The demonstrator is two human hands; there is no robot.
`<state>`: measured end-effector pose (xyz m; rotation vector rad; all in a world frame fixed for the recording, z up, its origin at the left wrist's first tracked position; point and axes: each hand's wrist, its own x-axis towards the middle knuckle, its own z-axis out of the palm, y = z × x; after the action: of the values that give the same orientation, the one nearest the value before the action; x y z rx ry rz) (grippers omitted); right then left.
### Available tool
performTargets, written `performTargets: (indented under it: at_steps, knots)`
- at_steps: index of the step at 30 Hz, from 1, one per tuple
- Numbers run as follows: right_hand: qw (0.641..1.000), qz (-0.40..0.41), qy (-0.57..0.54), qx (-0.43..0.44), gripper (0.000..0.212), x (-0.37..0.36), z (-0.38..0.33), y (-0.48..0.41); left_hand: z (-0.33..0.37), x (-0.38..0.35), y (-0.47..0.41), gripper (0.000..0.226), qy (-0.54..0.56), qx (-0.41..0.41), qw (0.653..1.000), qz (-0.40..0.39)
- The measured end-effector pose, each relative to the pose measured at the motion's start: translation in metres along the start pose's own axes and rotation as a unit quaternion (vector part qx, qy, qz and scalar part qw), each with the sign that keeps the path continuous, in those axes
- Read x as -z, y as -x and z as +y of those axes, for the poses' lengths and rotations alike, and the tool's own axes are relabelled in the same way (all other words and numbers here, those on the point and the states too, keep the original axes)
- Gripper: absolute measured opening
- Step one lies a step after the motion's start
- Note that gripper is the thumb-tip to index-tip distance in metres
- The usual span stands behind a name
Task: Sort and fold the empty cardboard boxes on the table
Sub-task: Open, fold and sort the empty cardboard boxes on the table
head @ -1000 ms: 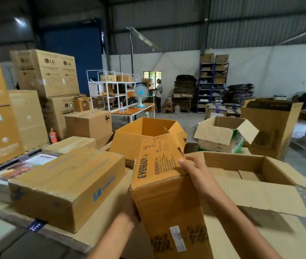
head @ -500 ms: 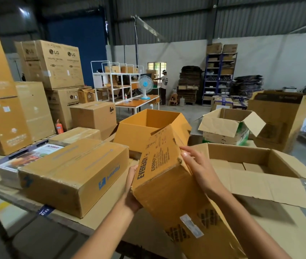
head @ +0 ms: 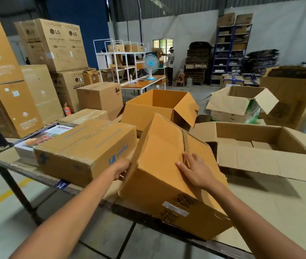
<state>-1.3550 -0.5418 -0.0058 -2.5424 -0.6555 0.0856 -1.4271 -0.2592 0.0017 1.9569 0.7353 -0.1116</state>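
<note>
The table (head: pixel 283 206) is the biggest worry. The orange box (head: pixel 159 165) sits tilted at its near edge, with its lower left corner seemingly past the rim, so one wrong push could send it to the floor. Whether it rests on the tabletop or is carried by the hands I cannot tell. Next comes the wide shallow carton (head: pixel 257 146), just beside the orange box on the right with its long flap (head: pixel 266 165) lying flat across the tabletop. Flattening the orange box that way would likely pin or crease the flap and mix up the sorting. On the other side the taped blue-print box (head: pixel 85 150) stands close, leaving little room to swing the box round. The orange box looks closed along its top seam (head: pixel 185 144). Pressing it flat before the seam is opened would probably crush a panel rather than fold it. The right hand (head: pixel 197 171) lies flat on the top face with fingers spread and grips nothing, so it could slide on the smooth board. The left hand (head: pixel 123 168) touches the left side face, but its fingers are largely hidden — I cannot tell if they hook the edge or merely press.
</note>
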Motion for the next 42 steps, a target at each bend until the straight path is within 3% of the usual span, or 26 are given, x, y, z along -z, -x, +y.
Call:
performTargets:
  at_steps: [2,5,7,10,12,14,17,21,27,31,33,37,42]
  knots:
    - [0.998,-0.017,0.063,-0.023,0.075,-0.009,0.010,0.000,-0.009,0.004,-0.006,0.035,0.034,0.020,0.999,-0.037]
    - [0.991,-0.027,0.119,-0.050,0.074,-0.026,0.024,0.006,-0.012,0.002,-0.017,0.057,0.129,0.016,0.984,-0.119]
    - [0.986,-0.043,0.153,-0.056,0.073,-0.040,0.034,0.013,-0.010,-0.009,-0.019,0.069,0.105,-0.017,0.987,-0.121]
    - [0.986,-0.021,0.162,-0.046,0.072,-0.052,0.042,0.021,-0.012,-0.043,-0.018,0.070,-0.129,-0.109,0.984,-0.057]
    - [0.986,-0.014,0.158,-0.043,0.069,-0.052,0.042,0.020,-0.024,-0.069,-0.017,0.076,-0.315,-0.154,0.936,-0.015]
    - [0.987,-0.008,0.157,-0.040,0.065,-0.053,0.040,0.021,-0.037,-0.090,-0.013,0.074,-0.403,-0.186,0.895,0.041]
    - [0.989,0.023,0.140,-0.049,0.062,-0.052,0.037,0.025,-0.040,-0.098,-0.010,0.075,-0.402,-0.221,0.883,0.096]
    - [0.991,0.072,0.104,-0.047,0.065,-0.048,0.034,0.033,-0.037,-0.092,-0.013,0.080,-0.370,-0.253,0.889,0.091]
    - [0.988,0.114,0.104,-0.018,0.069,-0.025,0.028,0.043,-0.005,-0.065,0.010,0.072,-0.301,-0.340,0.877,0.157]
    - [0.971,0.136,0.197,-0.022,0.091,0.020,0.002,0.044,0.028,-0.051,0.029,0.078,-0.302,-0.424,0.825,0.221]
    - [0.962,0.155,0.222,-0.025,0.081,0.046,-0.011,0.045,0.039,-0.046,0.040,0.078,-0.302,-0.465,0.785,0.275]
    - [0.947,0.215,0.236,-0.034,0.034,0.071,-0.026,0.055,0.042,-0.038,0.053,0.065,-0.303,-0.485,0.743,0.348]
    - [0.958,0.200,0.203,-0.006,0.021,0.058,-0.035,0.077,0.033,-0.034,0.086,0.051,-0.401,-0.400,0.773,0.285]
